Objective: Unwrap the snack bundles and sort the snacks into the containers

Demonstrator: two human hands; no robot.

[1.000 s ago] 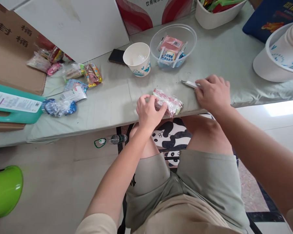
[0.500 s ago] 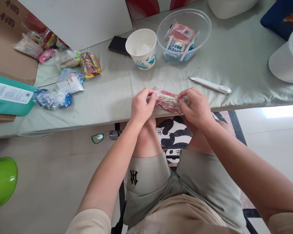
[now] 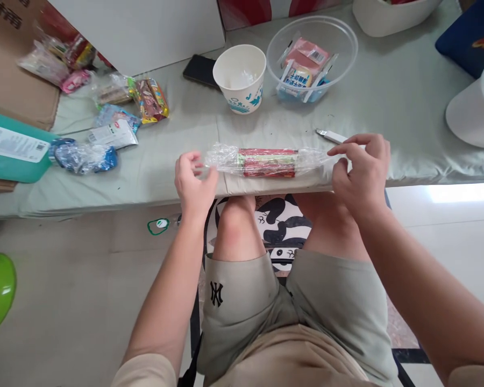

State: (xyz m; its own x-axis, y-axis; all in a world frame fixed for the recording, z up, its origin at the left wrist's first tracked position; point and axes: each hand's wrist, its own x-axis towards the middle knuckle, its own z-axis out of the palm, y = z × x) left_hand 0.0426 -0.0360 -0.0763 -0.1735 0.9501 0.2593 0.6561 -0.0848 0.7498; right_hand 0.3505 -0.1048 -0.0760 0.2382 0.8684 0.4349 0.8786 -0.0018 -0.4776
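A red and green snack packet, wrapped in clear plastic film, lies lengthwise at the bench's front edge. Loose film spreads out past both of its ends. My left hand is beside the left end, thumb and fingers apart and slightly blurred. At the right end, my right hand has its index fingertip at the film, with the thumb apart below it. Partly behind that hand lies a white utility knife.
A paper cup, a dark phone and a clear plastic bowl of packets stand behind. Snack packets and a teal jug are on the left. A white bin is at the right.
My hands have moved apart, left and right. The film ends, gathered in before, now stretch out flat, and the red packet shows in full. My right hand now covers part of the knife.
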